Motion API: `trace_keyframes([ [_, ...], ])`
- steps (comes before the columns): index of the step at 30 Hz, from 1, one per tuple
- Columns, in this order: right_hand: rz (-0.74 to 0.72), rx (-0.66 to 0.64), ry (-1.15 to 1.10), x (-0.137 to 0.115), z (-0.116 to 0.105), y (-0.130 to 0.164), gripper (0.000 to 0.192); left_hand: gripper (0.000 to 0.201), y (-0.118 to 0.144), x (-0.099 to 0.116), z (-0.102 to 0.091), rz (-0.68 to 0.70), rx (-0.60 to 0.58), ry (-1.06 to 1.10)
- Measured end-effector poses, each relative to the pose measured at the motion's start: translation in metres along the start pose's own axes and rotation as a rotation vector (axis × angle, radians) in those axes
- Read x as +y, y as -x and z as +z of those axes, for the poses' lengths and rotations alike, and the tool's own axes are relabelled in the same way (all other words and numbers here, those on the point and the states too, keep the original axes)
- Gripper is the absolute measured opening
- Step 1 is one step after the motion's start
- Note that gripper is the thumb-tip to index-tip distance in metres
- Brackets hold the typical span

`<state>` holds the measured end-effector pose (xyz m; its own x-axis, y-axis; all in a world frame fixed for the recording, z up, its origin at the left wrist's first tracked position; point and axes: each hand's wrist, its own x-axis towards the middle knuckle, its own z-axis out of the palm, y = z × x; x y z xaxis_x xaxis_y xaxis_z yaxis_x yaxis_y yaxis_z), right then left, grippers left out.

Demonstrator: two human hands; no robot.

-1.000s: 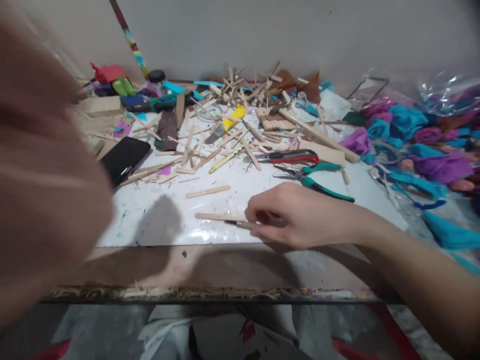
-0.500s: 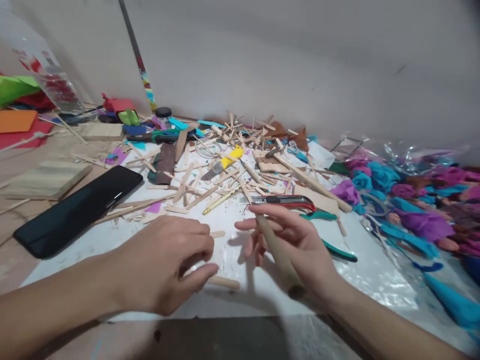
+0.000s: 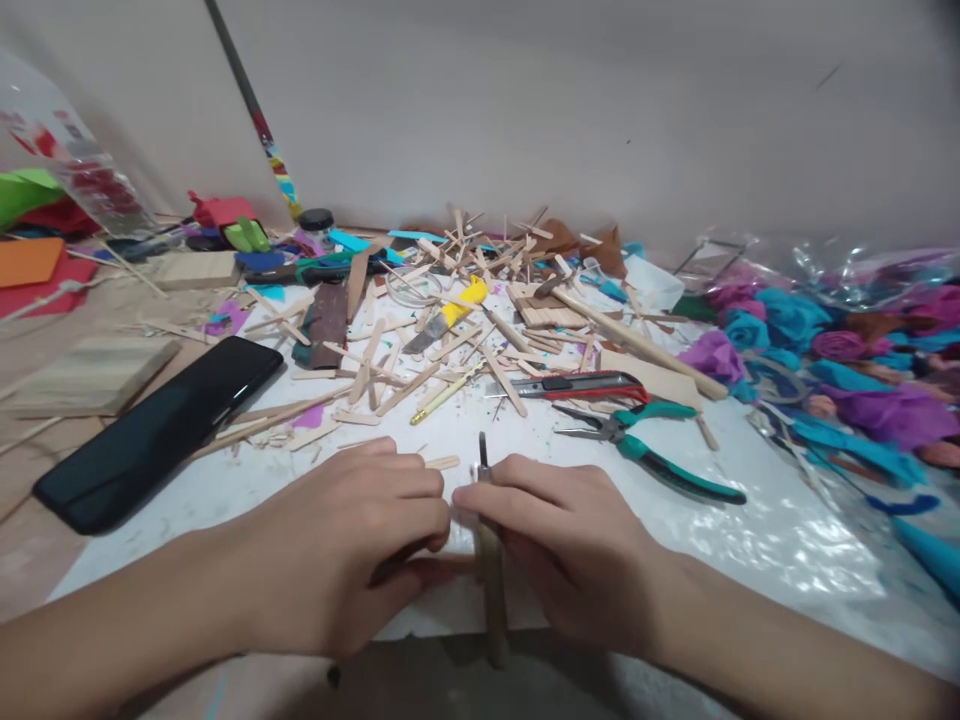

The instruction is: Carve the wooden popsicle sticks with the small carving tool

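My right hand [image 3: 570, 545] grips a wooden-handled tool [image 3: 491, 580] with a short dark metal tip pointing away from me. My left hand [image 3: 352, 545] lies beside it, fingers curled down on a flat wooden stick that is mostly hidden under the hand. The fingertips of both hands meet at the tool. Another wooden stick [image 3: 441, 462] lies just beyond my left fingers. All of this rests on a white plastic-covered board [image 3: 750, 540].
Green-handled pliers [image 3: 652, 455] and a red utility knife [image 3: 577, 387] lie beyond my right hand. A heap of wooden sticks [image 3: 465, 300] fills the back. A black phone [image 3: 157, 430] and a wooden block [image 3: 90, 375] are left; paper flowers [image 3: 825, 350] are right.
My left hand came down from near the camera onto the stick. My right hand turned the tool from lying across my palm to pointing away, and closed against my left hand.
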<state>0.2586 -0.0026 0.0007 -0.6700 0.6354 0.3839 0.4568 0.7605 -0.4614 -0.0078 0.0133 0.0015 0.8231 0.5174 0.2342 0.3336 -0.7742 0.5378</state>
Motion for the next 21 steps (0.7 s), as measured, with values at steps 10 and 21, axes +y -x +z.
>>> trace_keyframes([
  [10,0.356,0.253,-0.336,0.004,-0.014,-0.004,0.008,0.01,-0.003,0.008,-0.039,-0.059,-0.195,0.035],
  [21,0.574,0.285,-0.417,0.001,-0.014,-0.008,0.014,0.018,0.001,-0.007,-0.02,-0.105,-0.089,0.031],
])
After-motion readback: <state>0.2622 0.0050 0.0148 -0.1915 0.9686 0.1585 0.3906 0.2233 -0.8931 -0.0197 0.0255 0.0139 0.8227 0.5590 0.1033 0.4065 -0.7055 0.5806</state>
